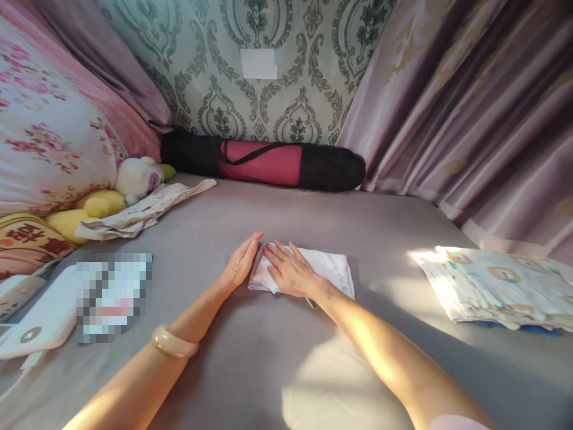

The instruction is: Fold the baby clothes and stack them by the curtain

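A small white folded cloth (pixel 335 267) with faint print lies flat on the grey sheet in front of me. My right hand (pixel 293 272) rests palm down on its left half, fingers spread. Along the cloth's left edge, my left hand (pixel 242 261) stands on its side with fingers stretched out, holding nothing. A thin pale string or strap (pixel 312 303) shows at the near edge, below my right wrist. The part of the cloth under my right palm is hidden.
A stack of folded printed cloths (pixel 501 286) lies at right. At left are a crumpled beige cloth (pixel 147 209), plush toys (pixel 138 178), a floral pillow (pixel 54 131), a white charger-like device (pixel 51 310) and a pixelated object (pixel 117 295). A black-and-red long bag (pixel 264 162) lies by the wall.
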### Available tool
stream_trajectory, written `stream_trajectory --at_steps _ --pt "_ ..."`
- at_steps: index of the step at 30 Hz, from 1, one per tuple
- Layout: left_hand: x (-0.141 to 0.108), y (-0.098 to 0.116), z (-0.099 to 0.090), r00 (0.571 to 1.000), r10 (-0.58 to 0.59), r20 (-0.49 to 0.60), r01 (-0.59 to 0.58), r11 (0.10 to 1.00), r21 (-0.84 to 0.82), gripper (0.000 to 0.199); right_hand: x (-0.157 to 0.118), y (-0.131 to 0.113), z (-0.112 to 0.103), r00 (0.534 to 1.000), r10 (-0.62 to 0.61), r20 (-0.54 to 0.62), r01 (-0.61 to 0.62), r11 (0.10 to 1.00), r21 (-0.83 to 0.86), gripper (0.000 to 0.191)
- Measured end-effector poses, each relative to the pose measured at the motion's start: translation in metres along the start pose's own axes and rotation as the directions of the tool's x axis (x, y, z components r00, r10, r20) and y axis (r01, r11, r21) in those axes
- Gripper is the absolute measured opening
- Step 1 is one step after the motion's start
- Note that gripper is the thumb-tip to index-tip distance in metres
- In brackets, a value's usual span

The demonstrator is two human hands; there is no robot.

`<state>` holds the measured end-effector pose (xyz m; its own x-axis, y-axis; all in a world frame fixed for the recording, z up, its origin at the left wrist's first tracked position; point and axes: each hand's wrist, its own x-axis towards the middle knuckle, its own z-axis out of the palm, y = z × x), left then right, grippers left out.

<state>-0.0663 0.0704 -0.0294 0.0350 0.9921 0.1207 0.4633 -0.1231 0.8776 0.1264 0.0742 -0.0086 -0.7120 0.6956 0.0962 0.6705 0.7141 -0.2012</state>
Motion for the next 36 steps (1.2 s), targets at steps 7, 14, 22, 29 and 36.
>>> stream_trajectory --at_steps 7,14,22,29,36 --pt "-0.001 0.001 -0.001 1.000 -0.007 0.009 0.007 1.000 -0.005 0.069 0.000 -0.012 0.006 0.999 0.015 0.030 -0.014 1.000 -0.015 0.054" --pt "0.002 -0.006 -0.001 1.000 0.006 0.012 -0.007 0.999 0.052 0.068 -0.007 -0.035 0.011 0.999 0.041 -0.007 -0.041 0.998 0.050 0.055" --pt "-0.003 0.010 0.014 0.920 0.314 0.233 -0.391 0.762 0.516 0.054 -0.053 0.003 -0.019 0.962 0.269 -0.058 -0.262 0.960 0.102 0.059" --pt "-0.015 0.018 0.053 0.833 0.274 0.480 -0.542 0.576 0.611 0.063 -0.071 0.016 0.003 0.917 0.398 0.018 -0.399 0.917 0.029 0.057" --pt "-0.006 0.014 0.038 0.825 0.278 0.492 -0.515 0.728 0.453 0.062 -0.070 0.030 -0.012 0.933 0.354 0.061 -0.357 0.896 0.263 0.058"
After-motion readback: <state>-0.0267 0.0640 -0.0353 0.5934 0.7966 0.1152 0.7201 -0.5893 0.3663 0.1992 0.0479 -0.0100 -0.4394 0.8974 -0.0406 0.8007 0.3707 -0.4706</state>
